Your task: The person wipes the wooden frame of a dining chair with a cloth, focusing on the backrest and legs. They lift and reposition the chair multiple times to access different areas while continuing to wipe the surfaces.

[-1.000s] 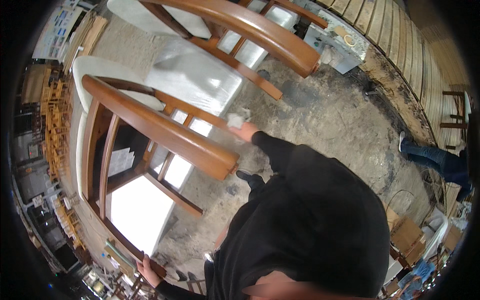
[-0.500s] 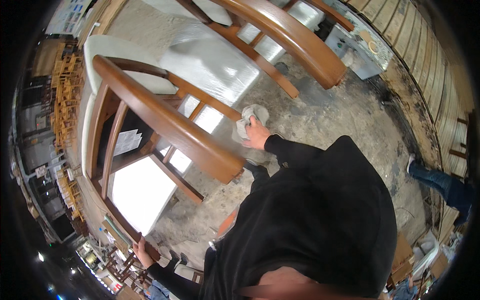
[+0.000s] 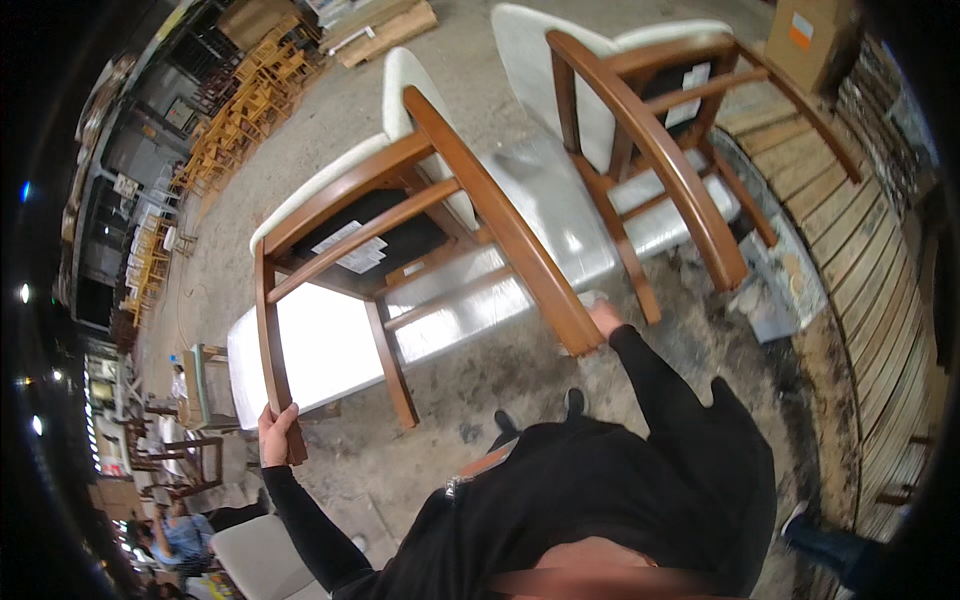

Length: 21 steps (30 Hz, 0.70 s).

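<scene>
A brown wooden chair [image 3: 500,235] with white upholstery lies tipped over on a plastic-covered bench [image 3: 560,215], its dark underside and some paper labels showing. My left hand [image 3: 278,435] is closed around the end of one of its legs, at the lower left. At the near end of the thick curved wooden piece, my right hand [image 3: 606,318] holds a whitish rag [image 3: 592,298]. That wood partly hides the rag and fingers, so I cannot tell whether the rag touches the chair.
A second tipped chair [image 3: 660,140] lies on the bench to the right. Beyond it are a cardboard box [image 3: 812,45] and wooden slats [image 3: 850,250]. A light seat [image 3: 262,555] and a seated person in blue [image 3: 180,535] are at lower left. Another person's leg [image 3: 835,545] shows at right.
My view has swung, bringing both chairs more fully into sight. The right hand and rag have gone from beside the near chair to behind its curved wood end. My left hand still grips the leg.
</scene>
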Tool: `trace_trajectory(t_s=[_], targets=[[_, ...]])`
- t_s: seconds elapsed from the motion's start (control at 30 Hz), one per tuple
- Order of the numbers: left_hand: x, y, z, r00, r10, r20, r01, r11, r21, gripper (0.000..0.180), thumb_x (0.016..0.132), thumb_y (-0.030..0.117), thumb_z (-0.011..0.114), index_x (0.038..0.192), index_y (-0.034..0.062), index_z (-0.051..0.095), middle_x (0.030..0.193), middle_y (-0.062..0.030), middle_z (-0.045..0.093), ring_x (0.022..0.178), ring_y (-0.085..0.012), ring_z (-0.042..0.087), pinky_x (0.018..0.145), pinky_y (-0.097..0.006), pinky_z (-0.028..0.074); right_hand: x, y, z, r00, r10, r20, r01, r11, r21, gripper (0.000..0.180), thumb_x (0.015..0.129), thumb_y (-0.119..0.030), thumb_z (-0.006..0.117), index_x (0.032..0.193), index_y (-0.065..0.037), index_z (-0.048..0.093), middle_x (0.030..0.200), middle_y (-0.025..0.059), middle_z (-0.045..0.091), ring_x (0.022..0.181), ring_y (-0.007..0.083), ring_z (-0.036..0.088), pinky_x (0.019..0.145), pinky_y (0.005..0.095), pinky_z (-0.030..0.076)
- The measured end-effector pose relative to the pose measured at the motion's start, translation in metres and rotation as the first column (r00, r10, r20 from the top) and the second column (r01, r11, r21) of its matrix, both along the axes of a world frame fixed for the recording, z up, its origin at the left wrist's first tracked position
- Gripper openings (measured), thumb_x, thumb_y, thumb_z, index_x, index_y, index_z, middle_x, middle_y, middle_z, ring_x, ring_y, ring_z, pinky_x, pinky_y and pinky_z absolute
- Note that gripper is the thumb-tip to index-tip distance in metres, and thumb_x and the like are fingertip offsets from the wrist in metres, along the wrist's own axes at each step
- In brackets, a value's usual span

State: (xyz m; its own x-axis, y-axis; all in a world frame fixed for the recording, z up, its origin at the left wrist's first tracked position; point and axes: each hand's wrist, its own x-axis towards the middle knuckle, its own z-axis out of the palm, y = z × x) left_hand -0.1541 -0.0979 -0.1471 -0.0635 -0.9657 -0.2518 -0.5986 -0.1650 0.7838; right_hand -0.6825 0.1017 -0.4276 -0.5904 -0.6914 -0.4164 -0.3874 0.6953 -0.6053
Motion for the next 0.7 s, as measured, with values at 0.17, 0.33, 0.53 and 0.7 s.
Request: trace_trajectory(t_s=[0.17, 0.33, 0.53, 0.7], targets=[[0.009, 0.001, -0.003, 0.978, -0.058, -0.198, 0.072, 0.995, 0.063, 0.037, 0.088, 0.024, 0.074, 0.111, 0.0025, 0.053, 0.075, -0.0047, 0.056, 0.046, -0.0172, 0.057, 0.039, -0.031, 0.049, -0.034, 0.020, 0.183, 0.976, 0.060, 0.210, 0.127, 0.628, -0.768, 0.039, 0.089, -0.030, 0.070, 0.113, 0.000, 0.066, 0.101, 0.0195, 0.070, 0.095, 0.0406, 0.066, 0.090, 0.0448, 0.052], [0.017, 0.003, -0.004, 0.953, -0.177, -0.247, 0.182, 0.983, -0.004, 0.048, 0.081, 0.017, 0.075, 0.118, 0.0005, 0.049, 0.082, -0.0076, 0.057, 0.052, -0.0180, 0.059, 0.042, -0.033, 0.052, 0.017, -0.013, 0.279, 0.734, 0.256, -0.629, -0.599, 0.680, -0.423, 0.047, 0.088, -0.028, 0.068, 0.120, 0.006, 0.059, 0.101, 0.0278, 0.067, 0.095, 0.0450, 0.066, 0.088, 0.0489, 0.052], [0.027, -0.006, -0.020, 0.963, -0.212, -0.167, 0.197, 0.975, -0.099, 0.055, 0.067, 0.010, 0.072, 0.117, -0.0041, 0.053, 0.098, -0.0133, 0.062, 0.092, -0.0231, 0.061, 0.085, -0.037, 0.050, -0.013, -0.169, 0.276, 0.743, 0.253, -0.620, -0.430, 0.890, -0.151, 0.048, 0.094, -0.037, 0.057, 0.096, 0.011, 0.060, 0.090, 0.0337, 0.067, 0.090, 0.0482, 0.066, 0.080, 0.0527, 0.053], [0.028, -0.007, -0.025, 0.955, -0.232, -0.187, 0.200, 0.964, -0.172, 0.056, 0.067, 0.010, 0.073, 0.117, -0.0056, 0.053, 0.101, -0.0155, 0.063, 0.094, -0.0247, 0.062, 0.086, -0.037, 0.050, -0.029, -0.313, 0.286, 0.681, 0.176, -0.711, -0.285, 0.958, -0.035, 0.065, 0.097, -0.055, 0.047, 0.101, 0.007, 0.067, 0.102, 0.0332, 0.067, 0.098, 0.0467, 0.066, 0.090, 0.0508, 0.051]])
